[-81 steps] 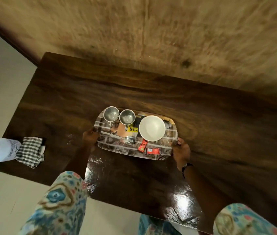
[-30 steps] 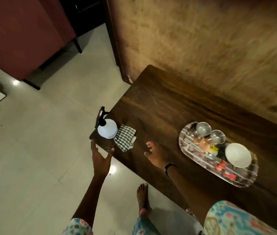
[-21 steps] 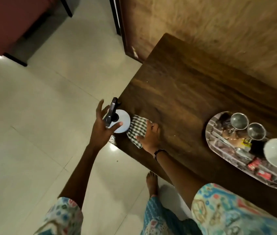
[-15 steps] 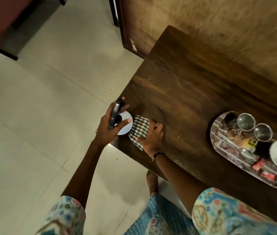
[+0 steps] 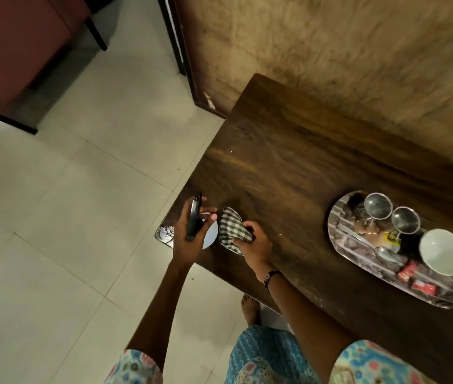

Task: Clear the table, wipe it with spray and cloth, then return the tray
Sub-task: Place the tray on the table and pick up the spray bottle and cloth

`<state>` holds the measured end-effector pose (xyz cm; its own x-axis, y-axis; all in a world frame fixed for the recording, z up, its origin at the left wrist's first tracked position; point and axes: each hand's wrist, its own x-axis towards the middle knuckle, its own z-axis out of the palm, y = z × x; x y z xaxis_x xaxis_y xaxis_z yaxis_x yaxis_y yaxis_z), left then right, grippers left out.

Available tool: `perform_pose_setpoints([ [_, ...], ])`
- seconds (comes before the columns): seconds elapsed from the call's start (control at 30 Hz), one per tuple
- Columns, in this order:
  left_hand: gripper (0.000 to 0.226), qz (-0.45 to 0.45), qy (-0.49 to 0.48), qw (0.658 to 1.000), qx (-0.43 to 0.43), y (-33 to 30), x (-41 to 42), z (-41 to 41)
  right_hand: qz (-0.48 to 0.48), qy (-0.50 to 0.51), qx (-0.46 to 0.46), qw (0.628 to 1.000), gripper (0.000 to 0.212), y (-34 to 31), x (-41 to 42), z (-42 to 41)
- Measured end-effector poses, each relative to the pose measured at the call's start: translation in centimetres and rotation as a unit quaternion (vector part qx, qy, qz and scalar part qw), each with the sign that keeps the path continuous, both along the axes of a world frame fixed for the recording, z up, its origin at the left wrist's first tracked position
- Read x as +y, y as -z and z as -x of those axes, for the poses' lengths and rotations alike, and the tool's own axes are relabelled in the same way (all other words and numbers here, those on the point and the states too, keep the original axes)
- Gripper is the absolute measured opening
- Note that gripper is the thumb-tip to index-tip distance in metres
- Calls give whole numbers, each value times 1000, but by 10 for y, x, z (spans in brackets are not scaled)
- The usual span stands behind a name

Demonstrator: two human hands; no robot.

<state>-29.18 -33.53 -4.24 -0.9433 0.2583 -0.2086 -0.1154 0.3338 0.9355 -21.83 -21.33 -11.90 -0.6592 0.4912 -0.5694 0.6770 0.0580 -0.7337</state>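
At the left corner of the dark wooden table (image 5: 303, 167) stands a white spray bottle (image 5: 211, 236) with a black trigger head. My left hand (image 5: 189, 234) grips it around the neck and trigger. Just to its right lies a green-and-white checked cloth (image 5: 232, 228), and my right hand (image 5: 255, 246) holds its near edge with curled fingers. The patterned oval tray (image 5: 358, 257) sits on the table at the right, carrying two steel cups (image 5: 378, 205), a white bowl (image 5: 442, 251), a spoon and small red packets.
A textured tan wall (image 5: 330, 51) runs behind the table. Pale floor tiles (image 5: 67, 217) spread to the left, with red furniture (image 5: 12, 51) on dark legs at the top left. My bare foot (image 5: 251, 309) stands beside the table's near edge.
Both hands left the tray and moved to the table's left corner. My left hand closed around the spray bottle and my right hand took hold of the checked cloth.
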Motion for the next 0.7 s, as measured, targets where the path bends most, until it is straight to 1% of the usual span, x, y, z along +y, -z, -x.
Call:
perform_pose_setpoints([
  [0.1,52,3,18,1000,12,-12,15,-31,13,28,35,999,37,-26,31,-30],
  [0.23,50,-3,35,999,-1,-24,45,-77,75,63,71,993,35,-66,79,-80],
  [0.33,56,-11,65,998,-5,-43,77,-120,100,92,104,985,35,-95,115,-130],
  [0.4,60,-12,98,995,8,-63,101,-154,127,119,122,977,34,-115,139,-171],
  [0.5,45,-25,147,989,1,-89,141,-205,150,157,157,963,31,-145,177,-233],
  [0.53,44,-30,154,988,10,-98,157,-225,152,175,170,958,33,-158,190,-257],
  [0.63,53,-49,176,983,13,-127,202,-285,159,224,201,940,36,-194,226,-324],
  [0.7,57,-45,214,976,14,-143,231,-321,150,248,200,936,38,-212,249,-364],
])
